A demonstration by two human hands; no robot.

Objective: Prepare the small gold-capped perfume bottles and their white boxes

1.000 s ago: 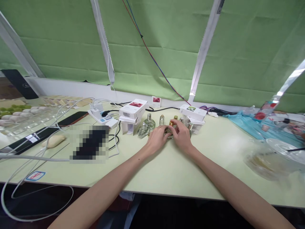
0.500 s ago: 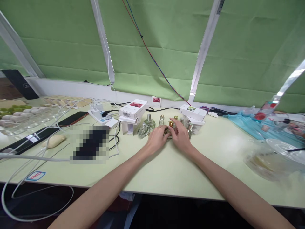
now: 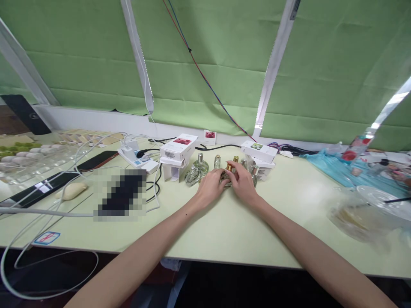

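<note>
Gold-capped perfume bottle [image 3: 230, 166] stands in the bottle cluster at the far middle of the desk [image 3: 224, 231], just behind both hands. Left hand [image 3: 209, 187] and right hand [image 3: 244, 185] meet over a small item. Their fingers curl onto it, but it's mostly hidden, so I can't tell if either really grips.

Change over the last second: near zero. Right hand has crept a touch toward the left one, both stay at the cluster, nothing is lifted.

Around:
- round glass bottle [image 3: 201, 164] just left of the hands
- white carton [image 3: 178, 148] left, second carton [image 3: 259, 150] right
- power strip [image 3: 138, 159] and cables further left
- blue bag [image 3: 330, 164] well right

Neighbouring bottles crowd the fingers.
</note>
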